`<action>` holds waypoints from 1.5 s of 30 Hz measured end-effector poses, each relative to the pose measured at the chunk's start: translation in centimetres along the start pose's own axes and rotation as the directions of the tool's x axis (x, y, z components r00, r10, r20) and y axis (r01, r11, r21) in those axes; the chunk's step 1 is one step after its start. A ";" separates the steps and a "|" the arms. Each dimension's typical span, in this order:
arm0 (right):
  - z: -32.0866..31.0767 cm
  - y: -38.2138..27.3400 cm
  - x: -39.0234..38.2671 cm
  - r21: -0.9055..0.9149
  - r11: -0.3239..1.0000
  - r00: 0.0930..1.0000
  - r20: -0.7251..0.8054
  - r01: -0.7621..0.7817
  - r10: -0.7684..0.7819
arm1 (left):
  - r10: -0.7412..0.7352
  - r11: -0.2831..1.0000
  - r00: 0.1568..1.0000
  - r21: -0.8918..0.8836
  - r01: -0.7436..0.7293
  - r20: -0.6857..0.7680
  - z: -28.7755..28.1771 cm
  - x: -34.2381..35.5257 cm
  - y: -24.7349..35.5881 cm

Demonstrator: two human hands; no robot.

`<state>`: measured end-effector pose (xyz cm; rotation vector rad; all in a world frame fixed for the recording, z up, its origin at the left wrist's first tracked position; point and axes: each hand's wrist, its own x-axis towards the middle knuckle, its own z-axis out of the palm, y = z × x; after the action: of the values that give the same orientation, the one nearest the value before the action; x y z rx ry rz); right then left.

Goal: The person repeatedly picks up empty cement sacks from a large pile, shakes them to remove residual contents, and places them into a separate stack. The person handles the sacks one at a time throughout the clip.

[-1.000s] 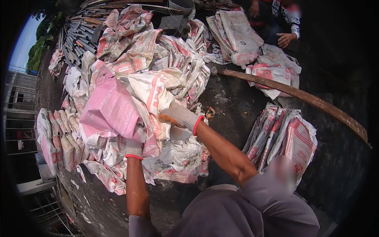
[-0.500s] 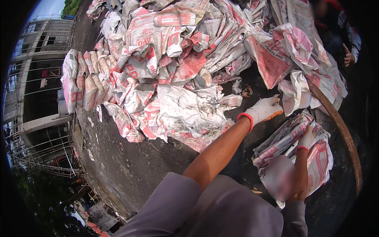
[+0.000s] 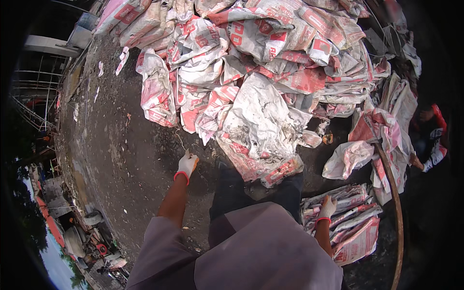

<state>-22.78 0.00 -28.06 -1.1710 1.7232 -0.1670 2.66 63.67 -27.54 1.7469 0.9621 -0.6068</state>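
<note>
Left hand (image 3: 187,163) points forward over dark ground (image 3: 125,159), half-open and empty; right hand (image 3: 327,208) rests on folded sacks (image 3: 355,241), grip unclear.

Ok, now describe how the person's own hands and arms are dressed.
The left hand and right hand each wear an off-white work glove with a red wrist band. Orange shows along one side of the left one. The left sleeve is plain greyish purple, ending near the elbow; the forearm below is bare.
</note>
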 end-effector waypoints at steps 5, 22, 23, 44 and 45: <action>9.8 -1.3 -11.6 -0.060 0.971 0.964 0.147 0.232 -0.222 | 0.055 0.981 0.990 -0.180 -0.078 -0.129 -10.8 0.0 -5.0; 23.7 5.0 -32.4 -0.482 0.847 0.750 0.641 0.225 0.165 | -0.264 0.934 0.926 0.167 0.315 -0.268 -26.5 -12.7 -31.0; 23.6 6.6 -32.1 -0.472 0.862 0.739 0.646 0.188 0.192 | -0.302 0.925 0.923 0.160 0.344 -0.239 -26.4 -14.0 -32.6; 0.8 28.0 -23.7 -0.288 0.957 0.959 0.280 0.037 0.047 | -0.294 0.865 0.930 0.353 0.358 -0.221 -33.3 -14.4 -34.5; 2.5 28.5 -25.0 -0.256 0.965 0.949 0.314 0.054 0.030 | -0.257 0.899 0.939 0.300 0.319 -0.229 -33.8 -13.2 -33.2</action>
<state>-37.90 34.86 -29.72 -1.3211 1.4826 0.2395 -33.53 96.62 -22.62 2.0005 1.3269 -0.8502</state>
